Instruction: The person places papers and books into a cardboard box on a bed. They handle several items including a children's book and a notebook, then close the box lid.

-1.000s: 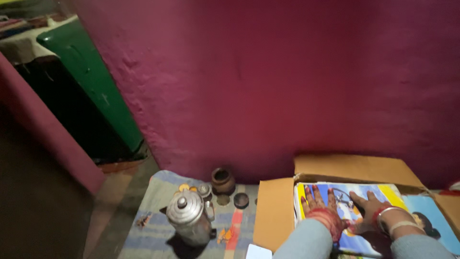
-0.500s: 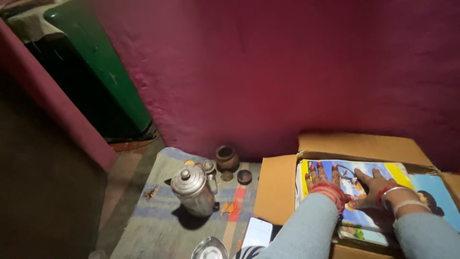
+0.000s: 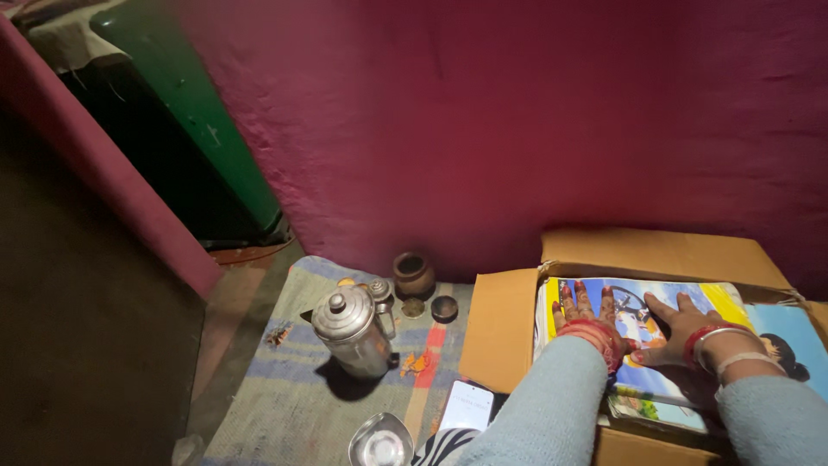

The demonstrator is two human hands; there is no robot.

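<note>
A: Where are the hands placed?

B: Both are laid flat on the book (image 3: pixel 664 345) at the top of a stack inside the box (image 3: pixel 509 328). The left hand (image 3: pixel 591 319) is pressed on the left part of the cover, fingers spread; the right hand (image 3: pixel 681 328) is set just beside it, nearer the middle. No grip is closed on anything: the fingers are kept wide and open, palms down.

A: And the box?

B: It is stood on the floor against the wall (image 3: pixel 517 129), flaps open, at the right edge of the mat (image 3: pixel 293 380).

A: How is such a flat hold best managed?

B: As judged from here, pressure should be kept even across both palms, so the glossy cover is not slid or creased. If a book is to be lifted, an edge would have to be caught by the fingertips first; the stack beneath should be steadied by the other hand.

A: What is nearby?

B: A steel jug (image 3: pixel 349 332), a clay pot (image 3: pixel 413 274) and a phone (image 3: pixel 467 406) are left on the mat, well apart from the hands.
</note>
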